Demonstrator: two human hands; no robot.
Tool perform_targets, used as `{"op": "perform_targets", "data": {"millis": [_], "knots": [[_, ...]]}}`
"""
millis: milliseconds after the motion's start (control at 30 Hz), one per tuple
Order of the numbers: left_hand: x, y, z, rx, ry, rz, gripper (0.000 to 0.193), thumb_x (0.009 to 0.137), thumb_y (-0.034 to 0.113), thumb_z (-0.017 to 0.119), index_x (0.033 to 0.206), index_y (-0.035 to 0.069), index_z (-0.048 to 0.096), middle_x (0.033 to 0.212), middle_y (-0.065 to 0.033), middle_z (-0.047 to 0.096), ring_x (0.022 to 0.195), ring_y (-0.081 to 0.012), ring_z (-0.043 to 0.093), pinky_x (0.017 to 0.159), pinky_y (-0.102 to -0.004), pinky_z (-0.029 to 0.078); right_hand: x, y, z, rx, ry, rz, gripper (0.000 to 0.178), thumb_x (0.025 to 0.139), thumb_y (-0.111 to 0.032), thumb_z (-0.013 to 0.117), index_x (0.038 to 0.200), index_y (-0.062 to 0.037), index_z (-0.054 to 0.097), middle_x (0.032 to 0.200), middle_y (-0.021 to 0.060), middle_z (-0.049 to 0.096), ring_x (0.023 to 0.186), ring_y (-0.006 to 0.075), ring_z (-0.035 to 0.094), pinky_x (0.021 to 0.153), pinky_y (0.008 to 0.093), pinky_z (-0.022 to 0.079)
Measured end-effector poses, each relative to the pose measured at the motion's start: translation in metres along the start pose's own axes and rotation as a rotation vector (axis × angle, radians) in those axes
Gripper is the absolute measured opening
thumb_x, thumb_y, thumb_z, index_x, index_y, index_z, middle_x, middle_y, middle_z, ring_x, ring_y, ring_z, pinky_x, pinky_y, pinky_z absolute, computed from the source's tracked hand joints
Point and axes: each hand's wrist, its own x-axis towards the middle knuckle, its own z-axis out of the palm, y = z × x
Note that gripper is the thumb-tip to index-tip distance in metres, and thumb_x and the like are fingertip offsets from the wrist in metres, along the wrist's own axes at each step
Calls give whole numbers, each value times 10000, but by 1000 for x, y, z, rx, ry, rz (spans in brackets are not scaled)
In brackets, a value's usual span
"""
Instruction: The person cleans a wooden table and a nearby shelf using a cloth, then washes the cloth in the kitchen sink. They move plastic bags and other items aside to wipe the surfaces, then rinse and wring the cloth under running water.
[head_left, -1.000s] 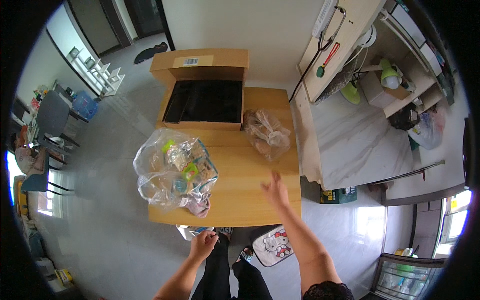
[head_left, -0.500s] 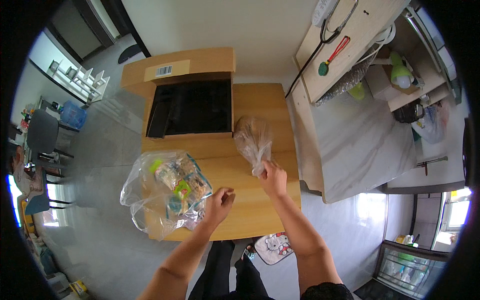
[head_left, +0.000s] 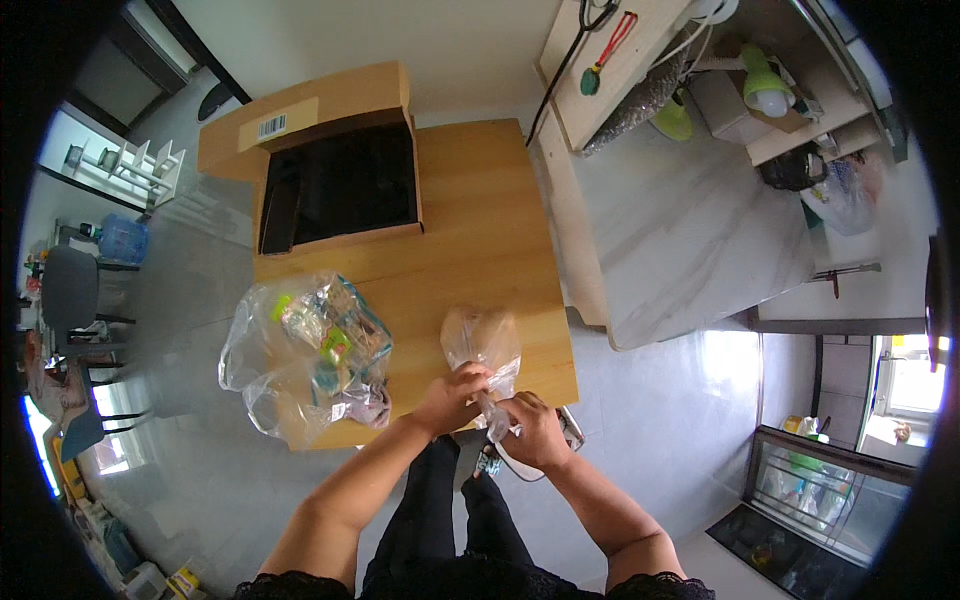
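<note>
Head view, sole camera: both hands were on the clear plastic bag (head_left: 482, 338), its body resting on the wooden table (head_left: 490, 230) just beyond the fingers and its gathered neck (head_left: 488, 408) drawn back between the two hands, toward the person. Left hand (head_left: 448, 400) was grasping, fingers closed on the neck close to the bag's body; right hand (head_left: 535, 430) was grasping too, pinching film nearer the loose end, just beside the left and about at the table's near edge. Step in hand, as judged: two-handed work on the twisted neck; tying or undoing, cannot tell, since the fingers covered most of it. Bag contents unclear through the film, only a brownish tint. Next move seemed to call for a firm left pinch as anchor and finer right fingertip work on the film, no hard pull, as thin plastic could tear. Left of the left hand, apart from it, sat a larger see-through bag (head_left: 285, 375) of packets, with a pinkish cloth (head_left: 370, 405) at its near side. Well beyond the left hand stood an open cardboard box (head_left: 350, 92), dark flat object (head_left: 350, 185) inside.
</note>
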Motion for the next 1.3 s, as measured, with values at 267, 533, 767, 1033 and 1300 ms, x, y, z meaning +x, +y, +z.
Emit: {"op": "perform_targets", "data": {"millis": [267, 533, 767, 1033, 1300], "knots": [[13, 91, -25, -314, -79, -98, 198, 717, 34, 711, 850, 27, 564, 802, -69, 584, 662, -163, 610, 591, -274, 489, -25, -40, -40, 238, 134, 216, 124, 734, -99, 706, 783, -13, 632, 729, 122, 613, 632, 257, 591, 567, 331, 454], [28, 189, -56, -553, 294, 17, 213, 813, -45, 619, 1016, -2, 572, 941, -68, 598, 729, -109, 580, 651, -232, 486, -17, -99, -196, 464, 504, 2, 35, 787, 2, 600, 772, 10, 570, 762, 40, 579, 697, 111, 526, 632, 246, 421], [-37, 139, -34, -532, 426, -387, 259, 861, 51, 610, 1086, -14, 501, 922, -75, 610, 731, -79, 595, 649, -211, 499, 14, -63, -265, 93, 802, -2, 159, 824, -118, 648, 734, -15, 566, 655, -17, 531, 643, 60, 447, 598, 215, 353], [-93, 78, 2, -455, 406, -461, 265, 841, 57, 623, 1068, -18, 509, 858, -80, 628, 697, -118, 636, 593, -233, 517, 57, 58, -297, 76, 937, 79, 127, 859, -151, 613, 804, -41, 582, 727, -18, 533, 692, 68, 431, 639, 226, 358], [-136, 52, -5, -365, 500, -566, 261, 826, 89, 640, 1050, 14, 530, 831, -72, 642, 675, -106, 635, 576, -234, 498, 72, 125, -291, -16, 761, 336, 306, 900, -306, 587, 956, -6, 604, 850, 82, 633, 764, 130, 544, 723, 280, 444]]}}
